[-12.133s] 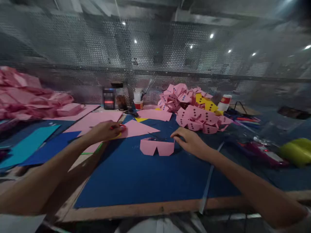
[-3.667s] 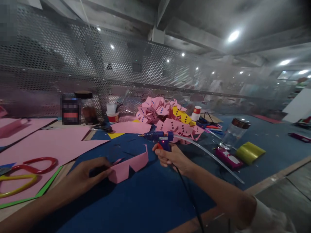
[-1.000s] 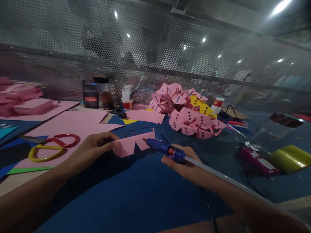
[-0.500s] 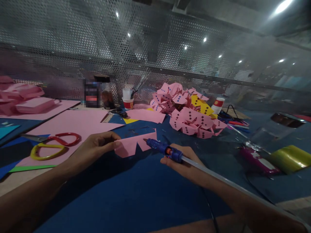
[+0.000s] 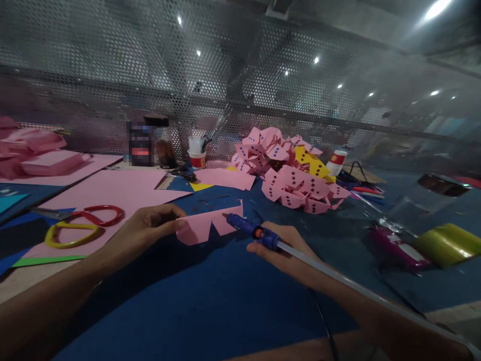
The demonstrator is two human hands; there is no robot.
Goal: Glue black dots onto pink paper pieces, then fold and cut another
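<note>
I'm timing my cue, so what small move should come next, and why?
Probably one light squeeze of the blue glue gun: the right hand holds it with a glue stick loaded and its nozzle at the pink notched paper (contact unclear), while the left hand pinches one end.

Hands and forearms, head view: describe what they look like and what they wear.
The bare human left hand and bare human right hand wear no gloves. The slim left forearm and slim right forearm show no sleeve within the picture.

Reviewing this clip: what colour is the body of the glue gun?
The glue gun has a blue body, best seen in the head view.
</note>
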